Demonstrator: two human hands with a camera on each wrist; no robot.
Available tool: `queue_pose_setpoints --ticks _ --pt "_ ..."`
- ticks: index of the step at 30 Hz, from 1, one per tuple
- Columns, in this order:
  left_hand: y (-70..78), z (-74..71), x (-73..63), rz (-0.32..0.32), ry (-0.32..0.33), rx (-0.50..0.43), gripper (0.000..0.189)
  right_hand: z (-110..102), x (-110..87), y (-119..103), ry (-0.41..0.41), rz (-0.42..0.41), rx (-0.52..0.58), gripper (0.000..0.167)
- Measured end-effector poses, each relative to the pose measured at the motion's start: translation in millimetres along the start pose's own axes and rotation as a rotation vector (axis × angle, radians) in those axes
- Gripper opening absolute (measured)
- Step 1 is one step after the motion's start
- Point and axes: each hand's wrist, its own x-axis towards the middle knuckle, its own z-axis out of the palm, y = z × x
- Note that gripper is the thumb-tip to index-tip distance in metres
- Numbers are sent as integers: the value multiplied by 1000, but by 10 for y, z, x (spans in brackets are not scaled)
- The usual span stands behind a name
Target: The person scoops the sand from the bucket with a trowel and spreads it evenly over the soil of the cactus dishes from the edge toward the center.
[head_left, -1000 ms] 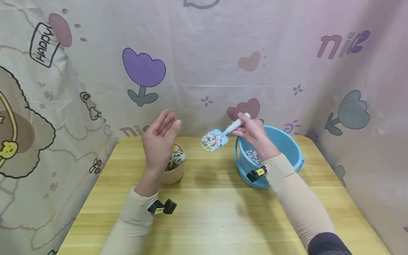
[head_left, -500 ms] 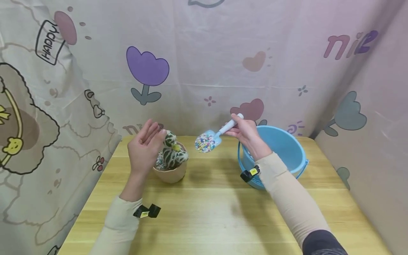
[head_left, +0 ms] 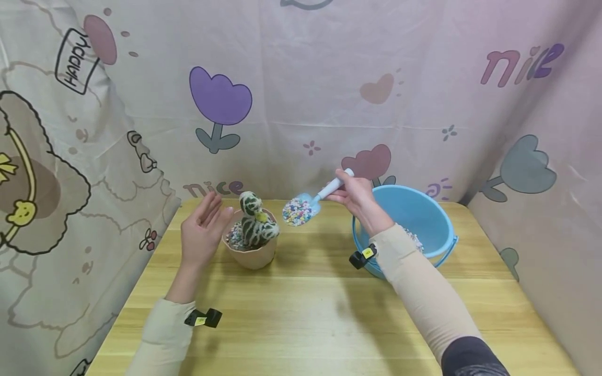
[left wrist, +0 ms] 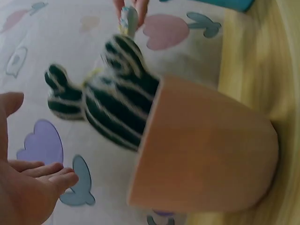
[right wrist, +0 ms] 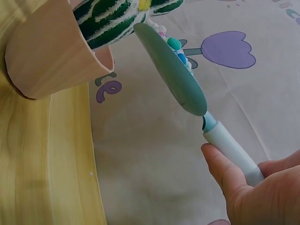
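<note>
"HAPPY" (head_left: 77,60), left, and "nice" (head_left: 527,65), right, are showing on cloth (head_left: 301,78) beyond a wooden table (head_left: 291,329); the right hand (head_left: 358,199) is clamping its fingers on a shovel (head_left: 317,199) of beads (head_left: 297,211) between a potted cactus (head_left: 256,230), left, and bucket (head_left: 414,206), right; the left hand (head_left: 202,237) is hovering beside the cactus, fingers extended

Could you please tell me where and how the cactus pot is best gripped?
I'd probably grip the pot around its outer wall just below the rim, coming from its left with the left hand. The wall is bare and narrows toward the base, while the cactus rises above the rim and the right hand holds the scoop opposite.
</note>
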Motion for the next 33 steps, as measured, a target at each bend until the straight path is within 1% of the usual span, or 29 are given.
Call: queue_pose_setpoints --ticks 4,8,14,18,21,24,31,33 --pt "-134 -91 1 -56 -75 97 73 37 17 29 -4 4 12 57" --pt "-264 -161 -2 -100 -167 187 82 80 45 72 4 9 20 54" --pt "-421 -247 -6 -133 -314 298 96 139 67 118 20 -16 0 45" --pt "-499 -272 0 -140 -382 370 107 170 74 147 22 -30 -19 43" --pt "-545 -263 2 -140 -406 409 114 184 79 175 25 -20 -35 48" --pt "-578 -245 -9 -136 -414 440 120 198 83 208 29 -6 -39 50" --pt "-614 -209 -39 -131 -397 472 126 218 100 296 38 8 -46 49" --pt "-619 -202 -50 -131 -391 470 125 219 101 322 40 11 -46 46"
